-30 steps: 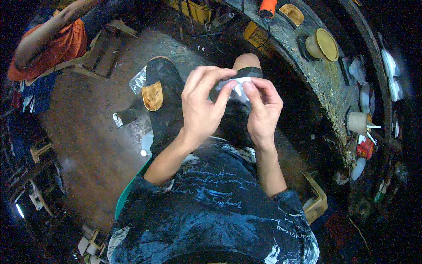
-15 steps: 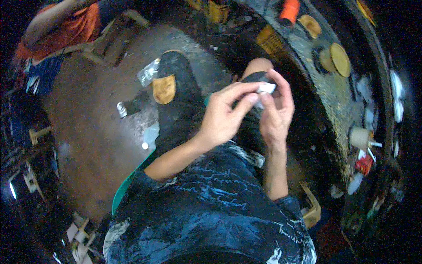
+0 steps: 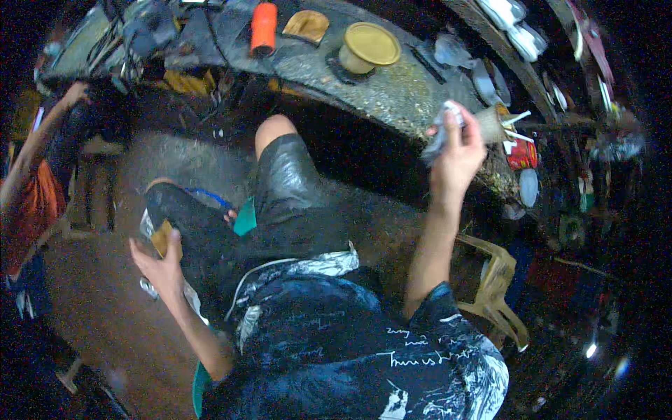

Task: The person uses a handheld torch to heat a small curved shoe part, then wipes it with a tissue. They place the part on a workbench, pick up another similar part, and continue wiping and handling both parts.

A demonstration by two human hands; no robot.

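Right hand (image 3: 458, 150), far right, pinching crumpled grey sheet (image 3: 434, 148) along its left side; left hand (image 3: 162, 269), at tan piece (image 3: 162, 239), grip unclear.

You wear a dark, short-sleeved shirt (image 3: 301, 364) clouded with blue, with white marbling (image 3: 483, 374) down its right side and along the pale-patterned hem (image 3: 325, 264). Loose white handwriting-style lettering (image 3: 420, 360) runs across it. Your right sleeve (image 3: 442, 301) leaves the forearm bare. Your shorts (image 3: 290, 175) are dark, glossy over the right thigh, the right knee (image 3: 274, 131) uncovered.
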